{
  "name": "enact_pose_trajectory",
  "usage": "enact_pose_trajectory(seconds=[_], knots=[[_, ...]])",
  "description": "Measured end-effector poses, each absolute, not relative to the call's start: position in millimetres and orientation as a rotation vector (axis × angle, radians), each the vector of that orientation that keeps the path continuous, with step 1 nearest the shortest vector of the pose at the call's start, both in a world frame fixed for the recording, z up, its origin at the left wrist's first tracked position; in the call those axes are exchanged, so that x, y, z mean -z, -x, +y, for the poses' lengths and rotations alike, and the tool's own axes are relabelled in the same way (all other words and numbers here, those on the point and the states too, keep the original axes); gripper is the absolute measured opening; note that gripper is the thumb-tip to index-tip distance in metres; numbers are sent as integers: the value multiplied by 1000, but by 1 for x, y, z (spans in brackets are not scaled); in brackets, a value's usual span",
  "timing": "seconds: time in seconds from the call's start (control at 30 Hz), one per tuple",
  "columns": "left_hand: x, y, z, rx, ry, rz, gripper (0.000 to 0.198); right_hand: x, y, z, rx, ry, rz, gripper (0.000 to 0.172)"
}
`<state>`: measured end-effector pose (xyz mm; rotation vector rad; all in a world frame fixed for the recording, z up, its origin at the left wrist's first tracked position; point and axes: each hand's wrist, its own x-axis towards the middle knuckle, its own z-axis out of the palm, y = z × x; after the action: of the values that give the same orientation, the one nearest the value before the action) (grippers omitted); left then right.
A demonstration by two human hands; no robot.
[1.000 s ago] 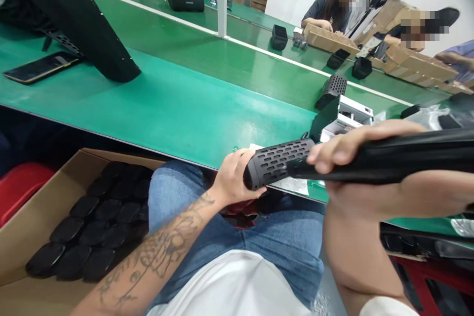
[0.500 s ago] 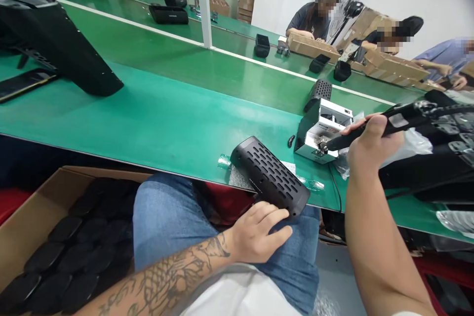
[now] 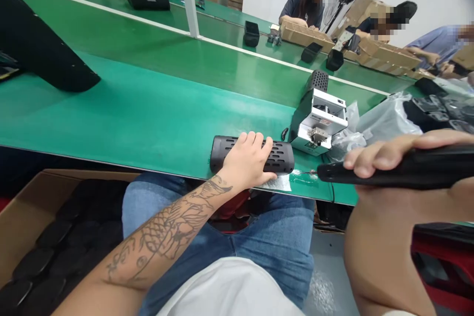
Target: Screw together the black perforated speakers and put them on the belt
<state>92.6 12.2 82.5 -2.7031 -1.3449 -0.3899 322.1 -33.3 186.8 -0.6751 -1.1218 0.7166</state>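
Observation:
A black housing with rows of slots (image 3: 283, 158) lies near the front edge of the green bench. My left hand (image 3: 244, 158) grips it from above, fingers over the slotted face and thumb along the near side. My right hand (image 3: 383, 155) is closed around a black electric screwdriver (image 3: 425, 170), held almost level. Its thin bit points left at the housing's right end, apart from it. Whether a screw sits on the bit is too small to tell. Behind the screwdriver stands a silver-and-black screw feeder (image 3: 320, 121). Clear bubble wrap (image 3: 279, 182) lies under the housing.
A tall black panel (image 3: 48, 39) leans over the bench at left. Another perforated housing (image 3: 319, 80) stands behind the feeder. Plastic bags (image 3: 388, 116) lie at right. A cardboard box of black parts (image 3: 48, 177) sits at lower left. Several people work across the bench.
My left hand has moved up onto the housing, which has turned level along the bench edge. My right hand has drawn the screwdriver from the feeder, nearer and lower.

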Motion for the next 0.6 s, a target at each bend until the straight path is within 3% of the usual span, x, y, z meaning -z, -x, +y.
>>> enact_pose_trajectory(seconds=[0.23, 0.6], knots=[[-85, -93, 11, 379, 2711, -1373, 94, -166, -296, -26, -793, 564, -1251, 41], [-83, -93, 10, 374, 2695, -1362, 94, -151, -279, -15, -836, 677, -1247, 41]])
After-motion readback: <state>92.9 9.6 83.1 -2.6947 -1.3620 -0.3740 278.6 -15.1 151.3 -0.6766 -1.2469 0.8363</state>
